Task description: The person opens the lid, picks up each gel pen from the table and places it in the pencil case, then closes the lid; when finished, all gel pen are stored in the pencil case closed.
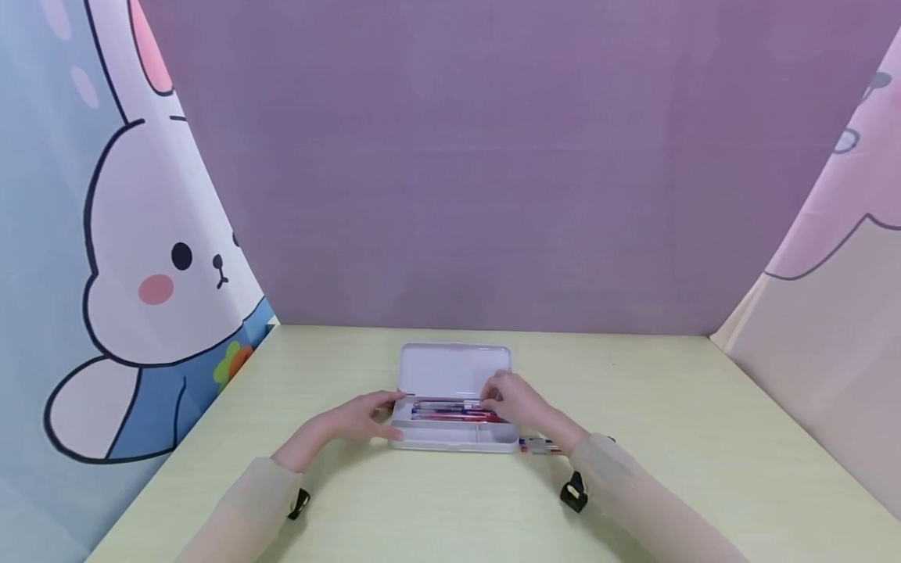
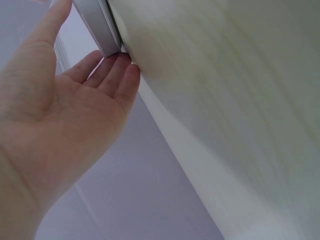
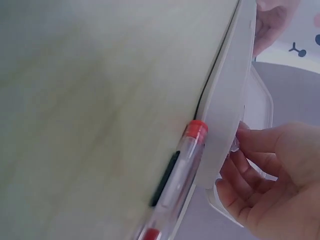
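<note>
A white pencil case (image 1: 457,447) lies with its lid (image 1: 454,367) raised at the back. Several pens (image 1: 443,416), some with red and some with blue parts, lie side by side in its rear compartment. My left hand (image 1: 355,418) holds the case's left end, thumb near the front and fingers at the back; in the left wrist view its fingertips touch the case's edge. Over the right end of the pens, my right hand (image 1: 517,400) pinches the clear end of a pen (image 3: 235,145) between thumb and fingers. Most of that pen is hidden by the case wall.
More pens (image 1: 540,446) lie on the table right of the case, under my right forearm; one has a red end (image 3: 197,130). The pale table (image 1: 338,500) meets a purple backdrop (image 1: 479,195). Printed curtains (image 1: 127,274) hang at the sides.
</note>
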{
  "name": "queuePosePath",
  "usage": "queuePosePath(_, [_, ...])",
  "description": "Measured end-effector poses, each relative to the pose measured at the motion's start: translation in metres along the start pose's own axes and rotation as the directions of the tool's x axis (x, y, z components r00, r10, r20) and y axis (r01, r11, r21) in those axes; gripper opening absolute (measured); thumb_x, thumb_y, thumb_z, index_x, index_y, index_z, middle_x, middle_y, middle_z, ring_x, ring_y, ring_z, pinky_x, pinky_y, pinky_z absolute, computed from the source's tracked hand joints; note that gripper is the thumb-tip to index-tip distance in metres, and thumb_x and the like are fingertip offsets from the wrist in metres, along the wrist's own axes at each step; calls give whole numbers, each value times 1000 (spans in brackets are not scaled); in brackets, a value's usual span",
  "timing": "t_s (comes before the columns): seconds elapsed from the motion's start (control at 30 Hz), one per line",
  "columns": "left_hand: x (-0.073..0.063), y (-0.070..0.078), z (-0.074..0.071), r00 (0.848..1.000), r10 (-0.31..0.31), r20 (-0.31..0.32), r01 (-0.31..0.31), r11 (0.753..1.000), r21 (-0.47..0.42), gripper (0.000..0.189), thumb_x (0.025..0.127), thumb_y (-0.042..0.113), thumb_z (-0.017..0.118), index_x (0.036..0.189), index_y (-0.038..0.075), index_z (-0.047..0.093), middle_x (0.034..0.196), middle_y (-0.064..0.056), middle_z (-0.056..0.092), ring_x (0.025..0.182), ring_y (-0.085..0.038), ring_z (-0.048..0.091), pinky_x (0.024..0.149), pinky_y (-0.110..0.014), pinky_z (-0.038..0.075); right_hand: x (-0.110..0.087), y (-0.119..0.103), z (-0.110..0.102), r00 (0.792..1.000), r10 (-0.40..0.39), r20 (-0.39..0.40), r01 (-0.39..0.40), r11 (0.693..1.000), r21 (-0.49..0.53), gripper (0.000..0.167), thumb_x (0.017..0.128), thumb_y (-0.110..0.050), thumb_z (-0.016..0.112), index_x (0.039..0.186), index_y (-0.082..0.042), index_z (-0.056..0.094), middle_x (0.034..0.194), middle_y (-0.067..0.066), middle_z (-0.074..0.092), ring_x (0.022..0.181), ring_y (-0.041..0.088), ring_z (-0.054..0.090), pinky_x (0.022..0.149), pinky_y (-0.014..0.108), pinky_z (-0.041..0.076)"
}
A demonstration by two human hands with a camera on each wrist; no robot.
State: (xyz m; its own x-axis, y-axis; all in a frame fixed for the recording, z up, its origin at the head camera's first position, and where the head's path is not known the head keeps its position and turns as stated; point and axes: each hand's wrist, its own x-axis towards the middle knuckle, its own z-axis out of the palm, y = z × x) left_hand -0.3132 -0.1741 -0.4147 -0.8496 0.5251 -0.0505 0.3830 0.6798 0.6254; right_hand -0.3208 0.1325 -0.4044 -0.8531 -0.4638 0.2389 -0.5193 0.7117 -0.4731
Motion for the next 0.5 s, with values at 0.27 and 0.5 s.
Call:
queuePosePath(0.27, [-1, 2, 1, 1000, -1, 0, 1, 1000, 3, 79, 79, 38, 74, 142, 5, 39, 143, -22, 41, 130, -39, 40, 108, -54, 32, 2, -4, -1, 999, 44, -24, -45, 998, -42, 4, 85, -4, 65, 85, -4, 69, 78, 0, 61, 72, 10, 56, 67, 24, 50])
queuePosePath(0.5, [0, -1, 0, 1000, 10, 1, -10, 1000, 12, 77, 80, 38, 73, 142, 7, 40, 143, -21, 40, 132, -38, 38, 109, -55, 30, 2, -2, 0, 999, 32, -32, -35, 996, -86, 8, 85, -6, 66, 86, -4, 73, 78, 1, 62, 73, 12, 56, 69, 28, 51])
